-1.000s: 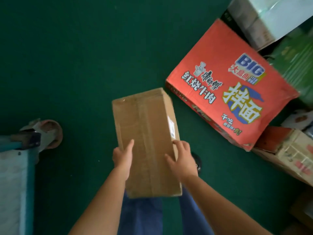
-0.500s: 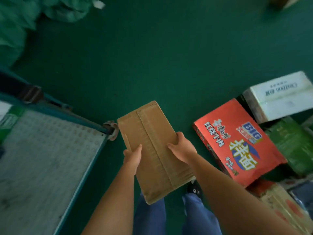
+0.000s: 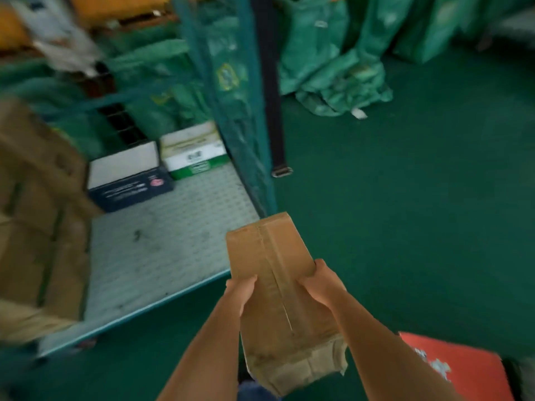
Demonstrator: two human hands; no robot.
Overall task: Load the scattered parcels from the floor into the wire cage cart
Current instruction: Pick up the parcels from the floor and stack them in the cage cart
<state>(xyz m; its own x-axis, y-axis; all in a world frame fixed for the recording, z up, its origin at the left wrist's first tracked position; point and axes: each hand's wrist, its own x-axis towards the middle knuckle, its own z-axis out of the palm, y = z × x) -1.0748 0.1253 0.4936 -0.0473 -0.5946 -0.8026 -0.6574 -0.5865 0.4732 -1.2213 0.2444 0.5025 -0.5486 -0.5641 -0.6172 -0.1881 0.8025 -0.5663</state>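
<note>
Green floor (image 3: 419,212) all round, and the wire cage cart (image 3: 173,241) sits ahead and to the left, its perforated deck already carrying cartons at the back. Up in the air, the brown cardboard parcel (image 3: 278,285) points its long axis away from the person, far end just beside the cart's corner post. Left hand (image 3: 240,290) and right hand (image 3: 321,285) clamp its sides, fingers curled on; left is nearer the deck.

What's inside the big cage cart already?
On the cart's floor sit a dark blue box with a white top and a green-and-white box, side by side at the back. Big brown cartons fill the left. What lies behind the cartons is hidden.
</note>
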